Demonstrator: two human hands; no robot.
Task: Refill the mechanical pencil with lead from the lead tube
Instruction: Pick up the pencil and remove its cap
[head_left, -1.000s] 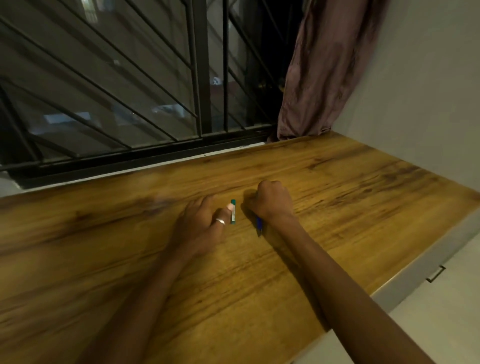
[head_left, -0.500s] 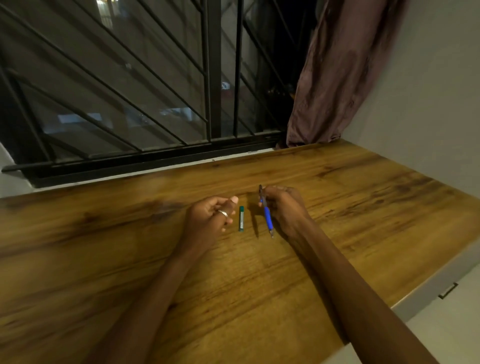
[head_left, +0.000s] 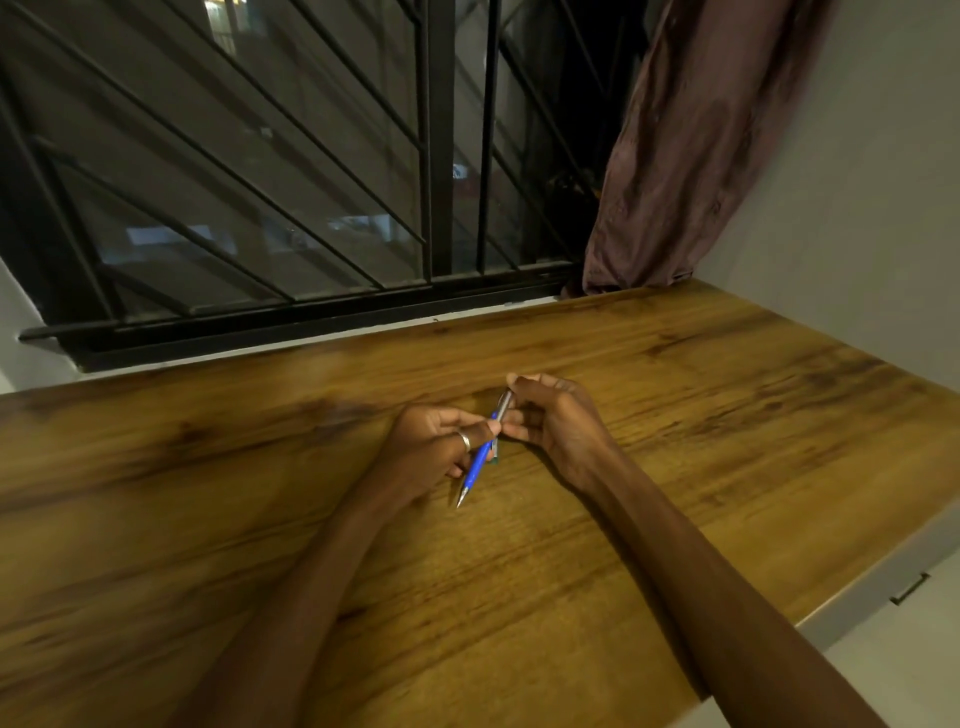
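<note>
A blue mechanical pencil (head_left: 480, 462) with a silver tip and a silver top end is held slanted just above the wooden table (head_left: 675, 415), tip pointing toward me. My left hand (head_left: 436, 447), with a ring on one finger, pinches the blue barrel near its middle. My right hand (head_left: 556, 421) grips the silver top end with its fingertips. The green lead tube (head_left: 496, 454) lies on the table right behind the pencil, mostly hidden by it and by my fingers.
A barred window (head_left: 311, 208) runs along the table's far edge. A brown curtain (head_left: 691, 156) hangs at the back right beside a grey wall. The table's right edge drops off above a white cabinet with a handle (head_left: 909, 590).
My right hand lifted the pencil from the table and brought it left over the lead tube. My left hand, empty before, has closed on the pencil's barrel. The camera tilted slightly.
</note>
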